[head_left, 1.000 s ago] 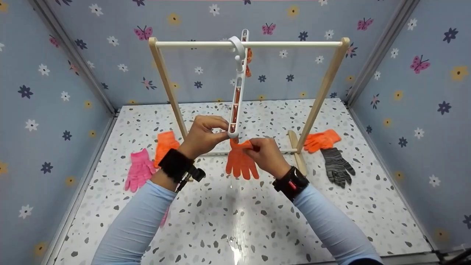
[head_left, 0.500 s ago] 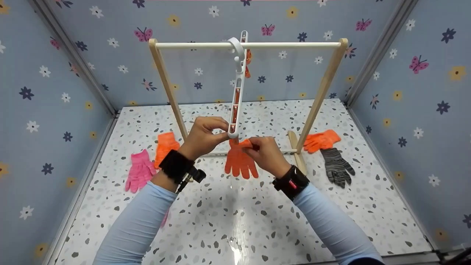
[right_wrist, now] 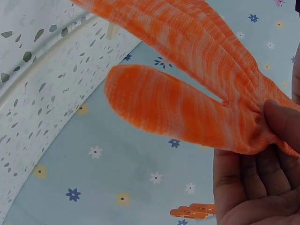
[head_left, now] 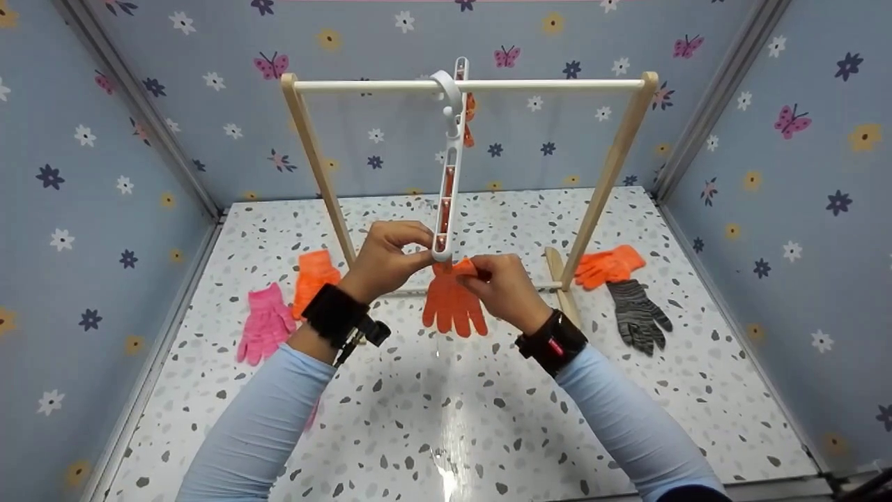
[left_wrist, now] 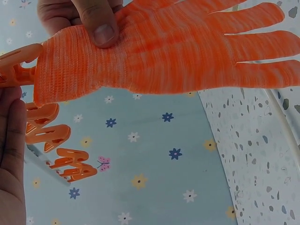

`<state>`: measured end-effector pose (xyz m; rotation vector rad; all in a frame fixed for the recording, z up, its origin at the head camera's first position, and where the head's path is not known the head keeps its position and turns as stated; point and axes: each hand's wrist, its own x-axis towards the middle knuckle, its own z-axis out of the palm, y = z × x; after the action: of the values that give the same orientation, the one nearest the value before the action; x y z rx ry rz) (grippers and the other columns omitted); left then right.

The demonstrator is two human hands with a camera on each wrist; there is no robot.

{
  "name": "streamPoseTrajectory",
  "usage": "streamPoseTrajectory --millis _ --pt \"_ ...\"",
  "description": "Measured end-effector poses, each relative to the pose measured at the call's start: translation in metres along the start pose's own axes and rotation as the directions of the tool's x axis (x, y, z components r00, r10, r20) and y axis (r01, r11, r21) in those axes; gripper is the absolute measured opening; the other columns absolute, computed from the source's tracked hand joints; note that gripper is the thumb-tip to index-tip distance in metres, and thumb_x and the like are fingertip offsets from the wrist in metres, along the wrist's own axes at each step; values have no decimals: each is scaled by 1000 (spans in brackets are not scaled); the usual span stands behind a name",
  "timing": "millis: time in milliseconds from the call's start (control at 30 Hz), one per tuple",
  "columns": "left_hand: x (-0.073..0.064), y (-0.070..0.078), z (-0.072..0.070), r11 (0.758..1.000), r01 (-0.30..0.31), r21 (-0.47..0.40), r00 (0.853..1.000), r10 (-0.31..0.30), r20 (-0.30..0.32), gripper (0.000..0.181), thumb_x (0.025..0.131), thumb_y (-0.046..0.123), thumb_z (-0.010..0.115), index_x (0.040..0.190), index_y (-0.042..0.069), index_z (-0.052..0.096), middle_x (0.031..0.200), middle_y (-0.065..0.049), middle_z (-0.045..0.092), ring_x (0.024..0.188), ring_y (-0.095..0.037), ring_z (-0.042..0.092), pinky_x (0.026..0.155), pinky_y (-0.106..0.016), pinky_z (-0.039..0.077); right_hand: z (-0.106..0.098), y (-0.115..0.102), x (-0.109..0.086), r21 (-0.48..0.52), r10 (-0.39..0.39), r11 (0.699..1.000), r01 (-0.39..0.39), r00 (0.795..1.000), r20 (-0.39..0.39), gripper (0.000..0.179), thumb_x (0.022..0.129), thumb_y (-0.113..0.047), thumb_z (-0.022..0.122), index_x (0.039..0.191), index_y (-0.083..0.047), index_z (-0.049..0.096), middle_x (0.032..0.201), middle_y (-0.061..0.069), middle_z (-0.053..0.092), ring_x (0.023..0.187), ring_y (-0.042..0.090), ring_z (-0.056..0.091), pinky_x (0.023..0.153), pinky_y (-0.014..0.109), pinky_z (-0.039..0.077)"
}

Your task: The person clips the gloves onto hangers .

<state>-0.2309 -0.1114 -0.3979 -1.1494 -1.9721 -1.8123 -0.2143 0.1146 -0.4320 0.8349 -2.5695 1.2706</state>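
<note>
A white clip hanger (head_left: 451,157) hooks over the rod, its near end pointing toward me. At that end my left hand (head_left: 382,259) pinches an orange clothespin (left_wrist: 18,65), seen at the left edge of the left wrist view. My right hand (head_left: 512,289) grips an orange knit glove (head_left: 454,307) by its cuff, between thumb (left_wrist: 101,28) and fingers. The glove's fingers hang downward. In the left wrist view the cuff's edge is right at the clothespin's jaws. More orange clothespins (left_wrist: 75,161) line the hanger behind it.
The wooden rack (head_left: 613,160) stands on a speckled white surface (head_left: 557,432). Pink (head_left: 265,324) and orange (head_left: 315,275) gloves lie left; another orange glove (head_left: 612,266) and a grey one (head_left: 640,317) lie right. Flower-patterned walls (head_left: 801,209) enclose it.
My right hand has moved slightly left and up with the orange glove, bringing its cuff closer under the hanger's near end. My left hand has stayed almost still.
</note>
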Motion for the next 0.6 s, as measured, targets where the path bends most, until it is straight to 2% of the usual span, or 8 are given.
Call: streamPoseTrajectory --millis 133,300,367,433,533,600 --pt "0 -1 0 1000 1 5 1000 -1 -9 8 85 -17 78 92 -14 80 87 -17 80 85 -4 72 82 -24 62 -1 -2 1 4 -16 1000 16 1000 -8 8 99 -1 76 93 2 79 76 12 71 65 13 51 63 25 43" --pt "-2 -4 0 1000 -9 7 1000 9 -19 6 86 -16 79 91 -14 79 88 -4 81 85 -4 72 83 -23 61 -1 -4 0 17 -34 999 34 999 -19 5 98 -1 77 98 2 81 81 13 76 69 13 56 65 23 47" --pt "-2 -5 0 1000 -16 3 1000 16 -18 6 86 -16 78 92 -14 79 88 -6 81 86 -4 72 84 -24 62 -1 -5 0 22 -40 999 41 999 -24 7 98 -1 77 101 2 82 85 14 79 70 13 59 66 22 48" --pt "-2 -5 0 1000 -15 3 1000 15 -15 6 87 -16 78 92 -14 79 89 -1 81 87 -4 72 85 -24 62 -2 -6 0 22 -46 999 46 999 -26 8 98 -1 77 103 2 83 86 14 79 70 13 60 67 23 49" --pt "-2 -5 0 1000 -6 8 1000 6 -8 5 89 -13 79 94 -13 80 90 -8 80 89 -5 72 87 -25 62 -2 -7 0 21 -53 998 54 998 -28 7 98 -1 76 101 2 82 84 14 78 70 14 60 67 23 49" --pt "-2 -5 0 1000 8 15 1000 -8 -6 6 89 -12 79 95 -13 79 91 -6 79 90 -5 71 88 -25 62 -2 -7 0 19 -54 998 54 998 -26 6 99 0 76 100 2 81 83 14 77 70 15 61 67 24 49"
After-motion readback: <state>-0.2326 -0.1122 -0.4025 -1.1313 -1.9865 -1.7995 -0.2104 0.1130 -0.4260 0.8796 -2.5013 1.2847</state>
